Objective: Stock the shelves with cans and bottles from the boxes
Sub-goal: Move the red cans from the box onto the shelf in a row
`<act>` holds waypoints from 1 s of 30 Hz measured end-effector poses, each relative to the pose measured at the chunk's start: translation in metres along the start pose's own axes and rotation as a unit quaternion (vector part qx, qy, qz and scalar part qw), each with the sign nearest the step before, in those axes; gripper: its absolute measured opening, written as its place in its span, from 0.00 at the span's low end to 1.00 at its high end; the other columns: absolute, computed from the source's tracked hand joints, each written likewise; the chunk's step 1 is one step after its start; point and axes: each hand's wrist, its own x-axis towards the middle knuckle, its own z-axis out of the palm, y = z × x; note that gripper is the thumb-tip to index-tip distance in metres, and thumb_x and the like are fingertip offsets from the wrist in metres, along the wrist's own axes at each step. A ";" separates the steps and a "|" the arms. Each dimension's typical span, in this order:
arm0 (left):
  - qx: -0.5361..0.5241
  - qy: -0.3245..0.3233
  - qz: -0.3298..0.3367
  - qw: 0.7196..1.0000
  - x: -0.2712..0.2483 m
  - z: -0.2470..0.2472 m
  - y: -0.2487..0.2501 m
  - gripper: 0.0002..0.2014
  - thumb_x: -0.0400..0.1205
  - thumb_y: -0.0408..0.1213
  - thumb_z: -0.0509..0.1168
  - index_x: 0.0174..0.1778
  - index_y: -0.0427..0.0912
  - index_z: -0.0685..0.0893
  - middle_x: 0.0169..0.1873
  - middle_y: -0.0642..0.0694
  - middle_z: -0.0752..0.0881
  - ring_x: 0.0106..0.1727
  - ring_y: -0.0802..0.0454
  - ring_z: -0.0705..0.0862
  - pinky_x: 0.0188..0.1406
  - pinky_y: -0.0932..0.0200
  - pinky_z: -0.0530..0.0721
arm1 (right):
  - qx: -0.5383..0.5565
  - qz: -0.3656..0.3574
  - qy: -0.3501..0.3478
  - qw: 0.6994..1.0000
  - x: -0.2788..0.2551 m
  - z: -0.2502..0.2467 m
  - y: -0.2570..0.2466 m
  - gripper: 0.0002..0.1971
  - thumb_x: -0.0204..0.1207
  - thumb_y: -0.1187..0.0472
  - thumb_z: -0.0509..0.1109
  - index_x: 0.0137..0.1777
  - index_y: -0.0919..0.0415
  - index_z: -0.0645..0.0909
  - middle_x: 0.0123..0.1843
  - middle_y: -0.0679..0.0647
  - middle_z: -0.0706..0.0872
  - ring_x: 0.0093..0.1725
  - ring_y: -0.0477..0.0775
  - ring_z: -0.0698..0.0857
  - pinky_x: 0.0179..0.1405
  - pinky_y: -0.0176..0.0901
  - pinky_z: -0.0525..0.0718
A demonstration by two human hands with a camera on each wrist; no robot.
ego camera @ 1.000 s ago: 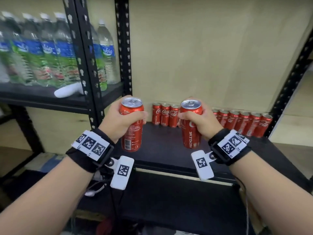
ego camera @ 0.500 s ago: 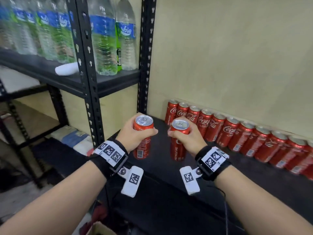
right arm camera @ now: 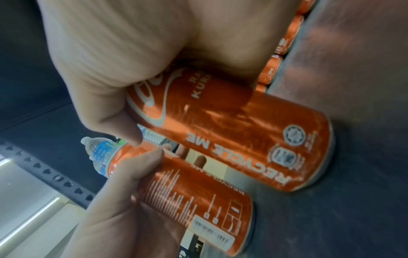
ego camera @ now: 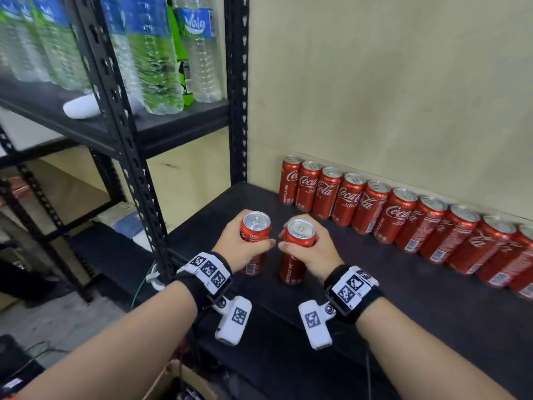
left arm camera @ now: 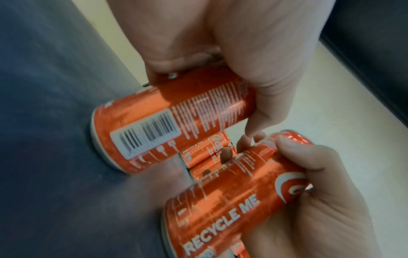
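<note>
Each hand holds one red cola can upright over the black shelf (ego camera: pixel 403 307). My left hand (ego camera: pixel 240 252) grips the left can (ego camera: pixel 256 225) round its upper half; its barcode side (left arm camera: pixel 167 125) faces the left wrist camera. My right hand (ego camera: pixel 313 255) grips the right can (ego camera: pixel 300 230), whose "RECYCLE ME" print (right arm camera: pixel 240 139) shows. The two cans stand side by side, a small gap apart, thumbs nearly touching. Their bases sit at or just above the shelf surface; I cannot tell which. A row of several red cans (ego camera: pixel 375 209) lines the back wall behind them.
A black slotted upright (ego camera: pixel 135 174) stands just left of my left wrist. The higher shelf on the left carries several water bottles (ego camera: pixel 155 62) and a white object (ego camera: pixel 82 106). A cardboard box edge (ego camera: pixel 173 379) shows at the bottom.
Both hands have carried their cans forward and down onto the shelf area in front of the can row. The cans have come closer together.
</note>
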 end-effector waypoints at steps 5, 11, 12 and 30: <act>0.117 -0.053 0.007 0.992 0.007 -0.027 0.019 0.32 0.62 0.43 0.88 0.59 0.55 0.81 0.50 0.54 0.89 0.52 0.59 0.89 0.57 0.54 0.86 | -0.161 0.004 -0.077 0.984 0.002 -0.025 -0.031 0.33 0.64 0.57 0.88 0.68 0.46 0.78 0.58 0.48 0.89 0.57 0.46 0.89 0.63 0.45 0.86; 0.466 -0.214 0.134 0.848 0.018 -0.059 0.075 0.46 0.64 0.53 0.85 0.78 0.53 0.74 0.68 0.56 0.75 0.67 0.59 0.77 0.71 0.59 0.77 | -0.483 -0.061 -0.256 0.835 0.019 -0.051 -0.093 0.45 0.63 0.38 0.85 0.80 0.41 0.70 0.76 0.38 0.78 0.72 0.37 0.76 0.75 0.39 0.75; 0.491 -0.228 0.135 0.830 0.019 -0.058 0.079 0.47 0.65 0.53 0.85 0.79 0.53 0.72 0.69 0.56 0.75 0.68 0.58 0.77 0.72 0.57 0.78 | -0.507 -0.062 -0.281 0.812 0.023 -0.049 -0.097 0.46 0.64 0.38 0.84 0.82 0.42 0.69 0.77 0.39 0.76 0.74 0.39 0.75 0.76 0.40 0.74; 0.522 -0.218 0.085 0.820 0.045 -0.040 0.072 0.38 0.65 0.44 0.86 0.68 0.51 0.76 0.61 0.53 0.79 0.62 0.52 0.81 0.64 0.49 0.83 | -0.557 -0.067 -0.283 0.778 0.065 -0.016 -0.078 0.35 0.67 0.44 0.84 0.72 0.50 0.76 0.65 0.47 0.86 0.63 0.48 0.84 0.63 0.48 0.84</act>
